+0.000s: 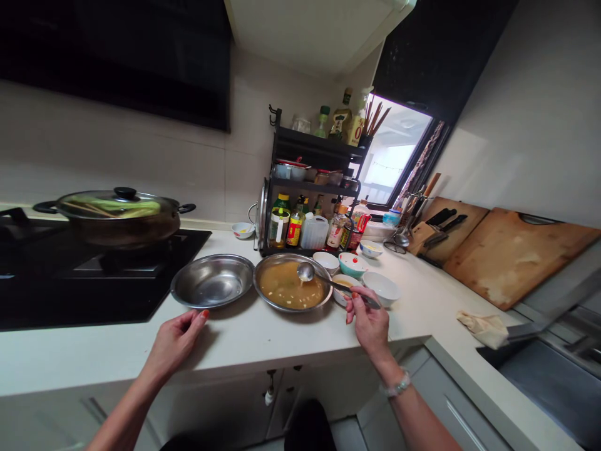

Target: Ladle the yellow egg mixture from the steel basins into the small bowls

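My right hand [369, 319] grips the dark handle of a ladle [306, 271]. The ladle's round metal head is over a steel bowl [257, 289] of brownish liquid [288, 285] with small pale pieces in it, and a little liquid seems to run off the head. To the left stands a second steel bowl [211, 282], shiny and with nothing in it. My left hand [176, 341] is in front of that bowl's near rim, its fingers curled and the thumb against them; whether it touches the rim I cannot tell.
A lidded pan [117, 219] with green food stands on the black stove [107, 294] at left. Behind the bowls is a rack [314, 147] of bottles. Several small bowls [381, 288] crowd the right side. Cutting boards [511, 257], a knife block [429, 238] and a cloth [483, 329] are farther right.
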Demonstrator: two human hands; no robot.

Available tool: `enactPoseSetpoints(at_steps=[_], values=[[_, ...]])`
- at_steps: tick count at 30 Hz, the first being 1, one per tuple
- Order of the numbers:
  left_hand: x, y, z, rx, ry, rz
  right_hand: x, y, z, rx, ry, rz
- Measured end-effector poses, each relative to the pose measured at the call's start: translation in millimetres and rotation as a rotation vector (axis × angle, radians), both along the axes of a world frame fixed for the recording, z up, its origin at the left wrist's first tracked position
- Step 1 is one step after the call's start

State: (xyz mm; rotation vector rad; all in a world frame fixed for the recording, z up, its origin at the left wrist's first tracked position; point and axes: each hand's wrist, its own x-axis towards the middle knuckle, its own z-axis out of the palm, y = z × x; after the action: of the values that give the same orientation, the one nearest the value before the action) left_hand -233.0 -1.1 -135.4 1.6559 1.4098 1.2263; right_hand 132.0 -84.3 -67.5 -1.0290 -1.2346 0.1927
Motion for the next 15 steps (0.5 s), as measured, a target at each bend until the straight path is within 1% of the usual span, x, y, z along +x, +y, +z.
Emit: enactPoseSetpoints(at_steps=[5, 10, 15], values=[[1, -3, 5.6, -0.001, 0.014, -0.001, -8, 1, -1.9, 0.0, -0.018, 0.021], [2, -4, 8.6, 0.006, 0.008, -0.001, -14, 5, -6.5, -0.074, 0.013, 0.03], [2, -2, 6.7, 0.018, 0.014, 0.0, -25, 11, -13.6, -0.148, 0.052, 0.093]])
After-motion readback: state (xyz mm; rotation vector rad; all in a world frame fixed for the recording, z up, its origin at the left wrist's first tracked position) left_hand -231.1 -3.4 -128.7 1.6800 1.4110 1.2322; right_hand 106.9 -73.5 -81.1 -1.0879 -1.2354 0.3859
